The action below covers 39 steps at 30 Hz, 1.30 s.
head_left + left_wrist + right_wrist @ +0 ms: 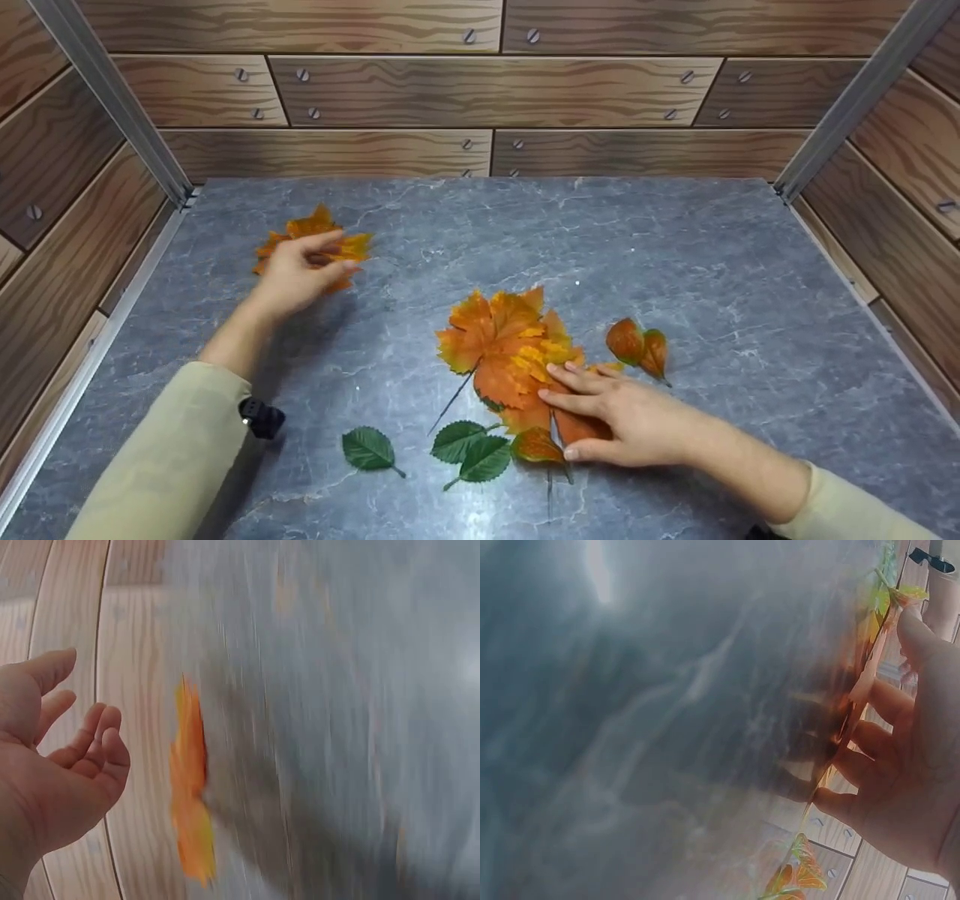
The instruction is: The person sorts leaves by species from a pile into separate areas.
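At the far left of the table, my left hand [294,276] hovers just over an orange-yellow artificial maple leaf [311,223]. In the left wrist view a gap separates the loosely bent fingers from this leaf [193,772], and they hold nothing. My right hand [645,421] rests on a pile of overlapping orange maple leaves [495,330] near the middle. Its fingers are spread, and the fingertips touch the leaves in the right wrist view. Part of the pile is hidden under that hand. Beside its thumb lies a small orange-green leaf [538,445].
Two green leaves [485,459] lie together in front of the pile, with a single green leaf [368,448] to their left. A pair of small orange-green leaves [625,341] sits right of the pile. Wood-patterned walls [495,90] enclose the grey marbled table [735,300].
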Available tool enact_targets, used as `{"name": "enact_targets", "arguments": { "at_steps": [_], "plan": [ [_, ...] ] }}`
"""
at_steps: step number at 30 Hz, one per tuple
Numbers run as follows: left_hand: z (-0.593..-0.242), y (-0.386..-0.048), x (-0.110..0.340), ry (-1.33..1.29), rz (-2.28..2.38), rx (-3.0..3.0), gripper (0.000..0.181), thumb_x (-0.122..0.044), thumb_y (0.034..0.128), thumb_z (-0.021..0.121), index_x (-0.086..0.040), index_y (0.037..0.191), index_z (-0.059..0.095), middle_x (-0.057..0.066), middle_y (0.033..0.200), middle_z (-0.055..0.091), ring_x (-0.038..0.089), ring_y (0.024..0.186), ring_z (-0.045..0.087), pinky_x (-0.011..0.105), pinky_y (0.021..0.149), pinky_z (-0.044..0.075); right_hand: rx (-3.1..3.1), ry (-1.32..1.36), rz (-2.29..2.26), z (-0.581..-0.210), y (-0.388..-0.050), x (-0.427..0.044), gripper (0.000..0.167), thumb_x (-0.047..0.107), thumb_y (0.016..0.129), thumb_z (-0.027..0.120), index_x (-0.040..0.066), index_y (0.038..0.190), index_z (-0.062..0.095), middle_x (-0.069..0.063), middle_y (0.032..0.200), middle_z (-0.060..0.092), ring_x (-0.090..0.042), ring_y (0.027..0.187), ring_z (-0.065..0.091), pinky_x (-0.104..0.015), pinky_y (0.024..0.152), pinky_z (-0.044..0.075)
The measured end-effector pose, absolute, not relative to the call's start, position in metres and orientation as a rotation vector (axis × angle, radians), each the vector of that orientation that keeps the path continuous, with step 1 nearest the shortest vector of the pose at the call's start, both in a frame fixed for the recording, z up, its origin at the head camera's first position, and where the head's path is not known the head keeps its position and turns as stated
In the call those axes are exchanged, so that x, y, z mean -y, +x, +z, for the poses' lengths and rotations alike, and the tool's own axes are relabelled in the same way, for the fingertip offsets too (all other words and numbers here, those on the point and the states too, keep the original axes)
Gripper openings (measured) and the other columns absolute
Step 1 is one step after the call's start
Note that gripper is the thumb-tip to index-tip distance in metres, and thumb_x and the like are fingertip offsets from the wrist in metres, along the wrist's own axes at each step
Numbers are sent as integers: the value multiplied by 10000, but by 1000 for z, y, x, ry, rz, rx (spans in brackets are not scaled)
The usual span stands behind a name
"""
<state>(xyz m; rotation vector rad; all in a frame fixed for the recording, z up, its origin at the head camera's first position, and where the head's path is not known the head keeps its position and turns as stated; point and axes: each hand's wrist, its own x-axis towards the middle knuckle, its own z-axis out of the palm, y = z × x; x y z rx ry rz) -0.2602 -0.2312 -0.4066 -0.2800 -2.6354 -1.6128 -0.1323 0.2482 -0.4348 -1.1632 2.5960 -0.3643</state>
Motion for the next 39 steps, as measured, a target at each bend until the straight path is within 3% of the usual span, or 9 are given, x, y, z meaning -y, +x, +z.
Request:
{"name": "enact_targets", "arguments": {
  "at_steps": [16, 21, 29, 36, 39],
  "plan": [
    [-420, -243, 139, -612, -1860, 2810, 581, -169, 980, 774, 1, 1502, 582, 235, 1404, 650, 327, 1222, 660, 377, 981, 577, -2608, -1198, -382, -434, -132, -249, 747, 687, 1019, 537, 265, 1630, 460, -70, 1734, 267, -434, 1536, 324, -654, 1211, 271],
    [-428, -244, 126, -687, -1844, 2855, 569, -170, 1000, 757, -2, 1512, 575, 209, 1413, 655, 313, 1220, 669, 399, 998, 568, -2611, -1197, -378, -435, -132, -249, 747, 691, 1018, 533, 270, 1630, 459, -74, 1734, 265, -461, 1527, 326, -662, 1205, 274],
    [-438, -246, 115, -737, -1774, 2899, 580, -153, 989, 770, 4, 1512, 574, 223, 1491, 591, 307, 1164, 688, 359, 900, 579, -2609, -1182, -376, -436, -133, -249, 749, 696, 1016, 530, 280, 1633, 452, -64, 1738, 254, -473, 1523, 325, -669, 1200, 278],
    [-439, -245, 108, -774, -1695, 2928, 609, -170, 978, 785, 26, 1510, 563, 206, 1504, 587, 356, 1294, 618, 456, 1080, 514, -2605, -1168, -373, -436, -132, -248, 751, 701, 1015, 523, 288, 1637, 442, -56, 1741, 241, -472, 1528, 315, -676, 1200, 267],
    [-439, -244, 105, -770, -1657, 2953, 600, -183, 979, 791, 10, 1504, 577, 179, 1477, 618, 341, 1278, 627, 450, 1079, 513, -2605, -1163, -366, -436, -132, -248, 748, 699, 1016, 522, 294, 1639, 436, -54, 1742, 237, -469, 1530, 314, -680, 1197, 265]
  ]
}}
